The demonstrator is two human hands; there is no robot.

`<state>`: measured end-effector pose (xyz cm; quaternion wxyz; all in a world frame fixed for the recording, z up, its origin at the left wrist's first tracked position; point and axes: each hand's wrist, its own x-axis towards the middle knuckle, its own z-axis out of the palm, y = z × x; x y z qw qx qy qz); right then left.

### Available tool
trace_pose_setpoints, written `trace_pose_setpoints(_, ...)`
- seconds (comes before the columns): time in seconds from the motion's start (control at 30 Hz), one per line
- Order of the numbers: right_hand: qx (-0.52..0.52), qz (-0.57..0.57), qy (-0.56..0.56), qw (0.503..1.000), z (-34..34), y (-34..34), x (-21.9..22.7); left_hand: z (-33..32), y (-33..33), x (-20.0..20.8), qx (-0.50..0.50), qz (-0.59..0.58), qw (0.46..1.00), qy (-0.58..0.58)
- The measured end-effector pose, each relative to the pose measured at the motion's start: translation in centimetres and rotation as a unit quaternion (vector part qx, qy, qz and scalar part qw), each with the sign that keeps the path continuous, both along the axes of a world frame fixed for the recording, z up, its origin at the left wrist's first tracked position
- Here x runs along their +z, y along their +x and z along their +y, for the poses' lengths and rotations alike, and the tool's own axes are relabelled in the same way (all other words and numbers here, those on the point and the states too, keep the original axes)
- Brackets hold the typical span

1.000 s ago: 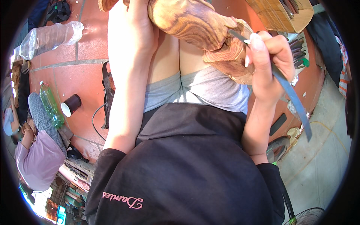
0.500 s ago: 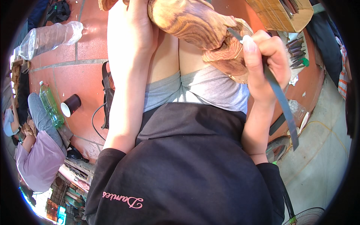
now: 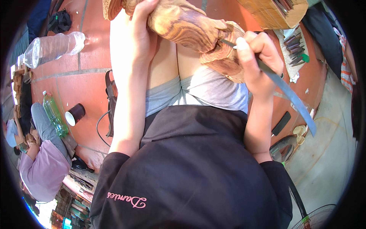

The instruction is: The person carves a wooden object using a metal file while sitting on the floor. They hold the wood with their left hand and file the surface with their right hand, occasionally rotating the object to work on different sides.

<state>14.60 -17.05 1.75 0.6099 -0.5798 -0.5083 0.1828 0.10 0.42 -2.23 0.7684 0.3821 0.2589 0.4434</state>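
A wood carving [image 3: 183,27] with bold brown grain lies across my thighs at the top of the view. My left hand [image 3: 140,34] is wrapped round its left part, partly cut off by the picture's upper edge. In my right hand [image 3: 261,63] is a long, flat, dark grey blade-like tool [image 3: 295,100], pinched between thumb and fingers. Its narrow tip meets a groove between the carving's rounded body and the flared, layered end. The tool's back end sticks out past my wrist toward the lower right. Whether it is a file or a scraper I cannot tell.
A cardboard box [image 3: 272,20] of tools stands at the upper right, beside a row of carving tools [image 3: 294,49] on a pale cloth. Left on the tiles lie a clear bottle [image 3: 57,47], a green bottle [image 3: 55,116] and a dark cup [image 3: 76,113]. Another person [image 3: 45,168] sits at far left.
My right hand and the tool have shifted left and slightly down, the tip staying at the groove. The carving has moved slightly left in view. The whole view has shifted a little.
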Motion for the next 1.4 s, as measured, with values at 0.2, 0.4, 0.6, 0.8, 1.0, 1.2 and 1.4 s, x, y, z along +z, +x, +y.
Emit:
trace_pose_setpoints(0.2,-0.121,0.232,0.003,0.965,-0.7,2.7,0.5,0.0,-1.1,0.0,-0.135,-0.019,0.985,0.103)
trace_pose_setpoints(0.4,-0.155,0.375,-0.085,0.91,-2.3,6.2,-1.1,-0.1,-1.1,-0.4,-0.116,-0.019,0.992,0.038)
trace_pose_setpoints(0.6,-0.12,0.501,-0.01,0.857,-2.2,6.1,-2.3,-0.9,0.6,1.6,-0.069,0.13,0.983,0.111)
trace_pose_setpoints(0.8,-0.104,0.541,0.044,0.834,-2.2,5.9,0.1,0.4,-1.1,-0.4,-0.093,0.002,0.993,0.068)
trace_pose_setpoints(1.0,-0.11,0.494,0.026,0.862,-1.7,2.1,4.6,2.8,-4.5,-2.4,-0.193,-0.037,0.977,0.078)
trace_pose_setpoints(1.2,-0.032,0.501,0.02,0.864,-3.2,0.4,7.1,3.4,-5.1,-5.4,-0.136,-0.083,0.987,0.032)
trace_pose_setpoints(1.4,-0.009,0.531,-0.013,0.847,-3.5,-4.3,8.0,1.9,-3.2,-4.4,-0.045,-0.048,0.998,0.009)
